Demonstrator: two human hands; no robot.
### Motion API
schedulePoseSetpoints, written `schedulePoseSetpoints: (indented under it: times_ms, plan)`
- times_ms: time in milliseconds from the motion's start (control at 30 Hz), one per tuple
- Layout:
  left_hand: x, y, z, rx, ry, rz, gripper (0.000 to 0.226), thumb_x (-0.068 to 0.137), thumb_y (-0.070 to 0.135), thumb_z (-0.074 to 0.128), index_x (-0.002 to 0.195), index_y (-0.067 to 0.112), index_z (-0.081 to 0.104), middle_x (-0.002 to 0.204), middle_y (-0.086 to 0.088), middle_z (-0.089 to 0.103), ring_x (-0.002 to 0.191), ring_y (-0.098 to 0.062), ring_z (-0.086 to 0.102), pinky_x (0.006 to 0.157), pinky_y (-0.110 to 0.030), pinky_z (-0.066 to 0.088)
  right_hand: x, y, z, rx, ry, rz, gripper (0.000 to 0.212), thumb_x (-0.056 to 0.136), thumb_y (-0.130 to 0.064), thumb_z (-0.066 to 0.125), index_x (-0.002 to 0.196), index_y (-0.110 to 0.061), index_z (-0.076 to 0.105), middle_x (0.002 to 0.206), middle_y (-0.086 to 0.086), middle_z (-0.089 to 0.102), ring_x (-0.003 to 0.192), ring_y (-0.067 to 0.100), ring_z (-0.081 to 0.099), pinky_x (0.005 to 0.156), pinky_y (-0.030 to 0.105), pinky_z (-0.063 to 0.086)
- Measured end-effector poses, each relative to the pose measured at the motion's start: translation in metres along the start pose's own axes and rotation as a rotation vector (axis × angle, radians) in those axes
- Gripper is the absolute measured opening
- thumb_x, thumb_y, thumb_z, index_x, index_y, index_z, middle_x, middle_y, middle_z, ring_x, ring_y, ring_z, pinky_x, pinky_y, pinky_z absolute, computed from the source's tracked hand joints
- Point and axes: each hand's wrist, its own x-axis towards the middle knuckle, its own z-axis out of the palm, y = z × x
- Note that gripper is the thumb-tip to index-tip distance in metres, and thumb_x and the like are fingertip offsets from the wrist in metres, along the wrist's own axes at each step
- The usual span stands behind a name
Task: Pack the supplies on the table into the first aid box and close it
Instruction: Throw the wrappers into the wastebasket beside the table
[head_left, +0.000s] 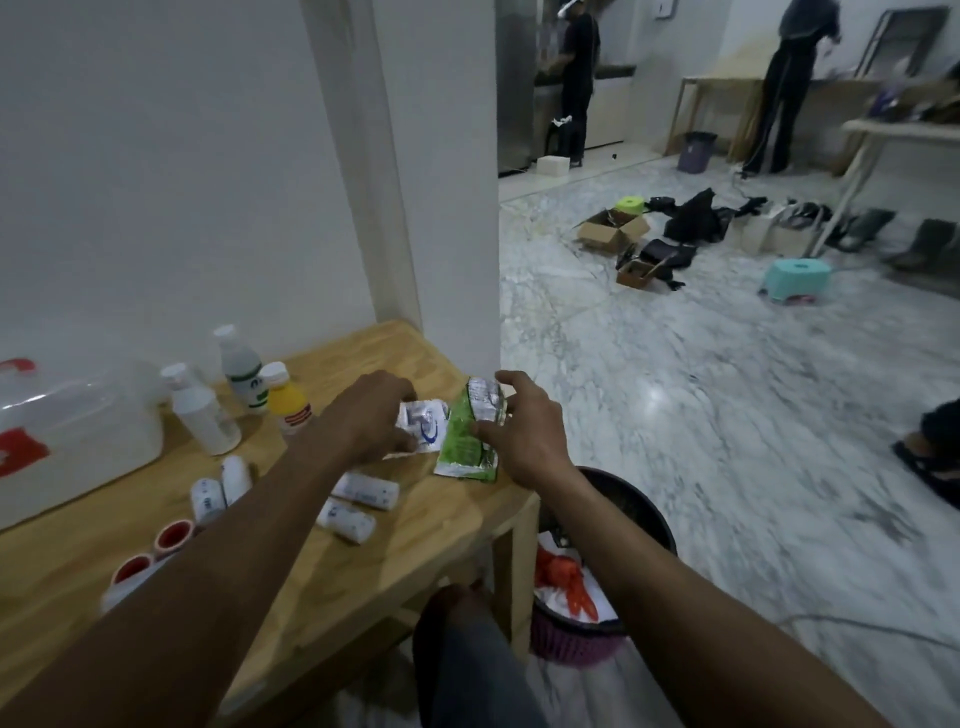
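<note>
Near the right edge of the light wooden desk (405, 364), both hands are busy gathering flat sachets. The right hand (524, 431) is closed in a pinch on a crumpled green and silver foil packet (467, 441), thumb on its near side and fingers curled over its top, with its lower end touching or just above the desk; holding it by the upper part likely keeps it from sliding off the edge. The left hand (371, 415) lies palm down with fingers bent over a white and blue foil sachet (423, 423) just beside the green one, pressing or pinching it against the wood; whether it has truly lifted it I cannot tell. Bringing both packets together suggests they are to be carried as one bundle. The translucent plastic first aid box with red cross markings (78, 431) sits at the desk's left edge by the wall, well apart from the hands, so the packets must cross the whole desk. Between them stand three bottles, one orange-filled (288, 402), and nearer the front edge lie white bandage rolls (363, 491) and red-cored tape rolls (174, 535), still unpacked. Below the right edge, a dark waste bin (623, 499) waits where a dropped sachet could fall.
</note>
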Motion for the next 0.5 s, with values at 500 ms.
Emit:
schedulePoseSetpoints:
  times_ms: [500]
  plan:
    - [0.033, 0.153, 0.005, -0.391, 0.353, 0.061, 0.003, 0.076, 0.013, 0.063, 0.073, 0.015, 0.063, 0.068, -0.008, 0.065, 0.061, -0.028, 0.062, 0.052, -0.030, 0.045, 0.011, 0.077, -0.140, 0.278, 0.489, 0.140, 0.043, 0.079, -0.013, 0.078, 0.118, -0.020, 0.062, 0.088, -0.004, 0.062, 0.074, 0.012, 0.063, 0.046, 0.001, 0.038]
